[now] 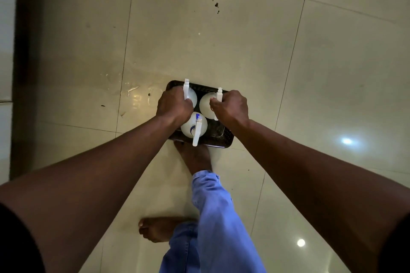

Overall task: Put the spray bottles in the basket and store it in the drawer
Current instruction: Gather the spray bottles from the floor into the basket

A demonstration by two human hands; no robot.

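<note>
A dark plastic basket (224,138) hangs above the tiled floor, just ahead of my feet. Three white spray bottles stand upright in it. My left hand (173,105) is closed around the neck of the back-left bottle (191,95), under its white trigger head. The back-right bottle (206,105) has my right hand (231,106) gripping its neck in the same way. Nearest me, the third bottle (193,127) has a blue mark on its label, and no hand touches it. The bottle bodies and the basket's left rim are partly hidden by my hands.
Glossy beige floor tiles (199,46) reflect ceiling lights. Dark specks (216,4) lie on the floor far ahead, and wet streaks (131,91) sit left of the basket. A dark vertical edge (21,73) runs along the left side. My bare feet (195,157) and blue trousers (213,217) are below the basket.
</note>
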